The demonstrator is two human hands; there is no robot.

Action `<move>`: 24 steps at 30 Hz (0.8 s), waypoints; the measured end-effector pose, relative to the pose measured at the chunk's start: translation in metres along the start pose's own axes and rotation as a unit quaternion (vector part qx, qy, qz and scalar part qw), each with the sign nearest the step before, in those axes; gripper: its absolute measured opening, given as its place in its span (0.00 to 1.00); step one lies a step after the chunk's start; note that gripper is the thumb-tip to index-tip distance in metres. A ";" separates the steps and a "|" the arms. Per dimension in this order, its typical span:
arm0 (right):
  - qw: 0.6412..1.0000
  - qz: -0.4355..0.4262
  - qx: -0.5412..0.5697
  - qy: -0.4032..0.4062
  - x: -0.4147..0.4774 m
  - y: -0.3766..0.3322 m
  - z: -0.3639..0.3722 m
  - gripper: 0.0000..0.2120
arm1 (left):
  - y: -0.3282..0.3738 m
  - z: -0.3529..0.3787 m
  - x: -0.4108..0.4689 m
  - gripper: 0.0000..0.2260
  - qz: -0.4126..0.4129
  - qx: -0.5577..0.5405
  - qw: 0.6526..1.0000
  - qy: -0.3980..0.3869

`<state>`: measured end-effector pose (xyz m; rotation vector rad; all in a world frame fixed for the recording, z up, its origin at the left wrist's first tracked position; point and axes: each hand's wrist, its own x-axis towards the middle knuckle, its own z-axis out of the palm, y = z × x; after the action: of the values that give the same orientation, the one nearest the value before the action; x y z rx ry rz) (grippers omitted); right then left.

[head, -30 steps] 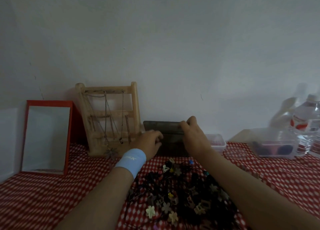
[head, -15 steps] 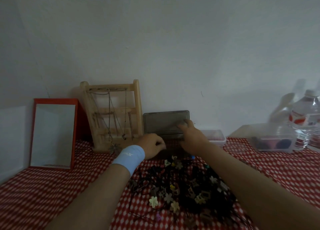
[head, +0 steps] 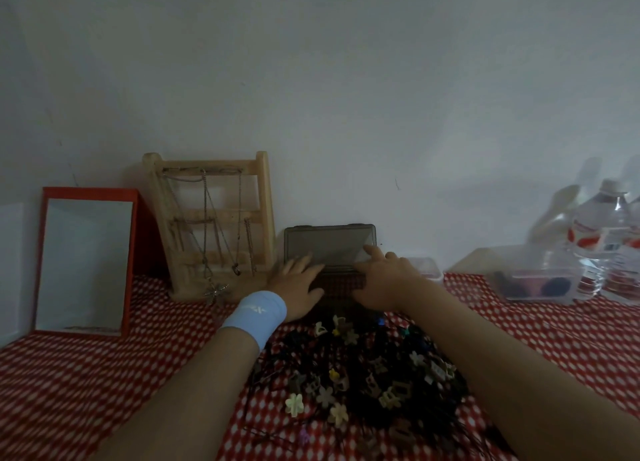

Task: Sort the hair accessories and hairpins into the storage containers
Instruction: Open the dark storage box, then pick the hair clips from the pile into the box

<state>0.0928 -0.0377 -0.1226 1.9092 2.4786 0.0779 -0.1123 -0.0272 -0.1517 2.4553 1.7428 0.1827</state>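
Both hands lie flat, gripping nothing: left hand on the box base, right hand against its raised lid. Clips sit heaped on the surface just before it — I judge them light, stiff, tangle-prone; pinch singly.

Far side is holding one red-framed mirror at left, one wooden rack, one dark lidded box, one small clear tub, one larger clear tub and at least two water bottles at far right, while near side is carrying one clip heap, uncountable.
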 end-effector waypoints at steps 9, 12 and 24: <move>0.986 -0.097 0.085 0.105 -0.023 -0.019 -0.025 0.10 | 0.015 -0.019 -0.037 0.12 0.076 -0.119 0.964 0.226; 0.988 -0.133 0.075 0.025 -0.030 -0.025 -0.030 0.06 | 0.023 -0.023 -0.051 0.06 0.070 -0.126 0.976 0.164; 0.986 -0.149 0.074 -0.029 -0.027 -0.027 -0.008 0.13 | 0.024 -0.013 -0.050 0.11 0.056 -0.044 0.997 0.016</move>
<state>0.0735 -0.0713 -0.1162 1.5350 2.7660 -0.1670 -0.1084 -0.0820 -0.1364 2.4996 1.5735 0.3044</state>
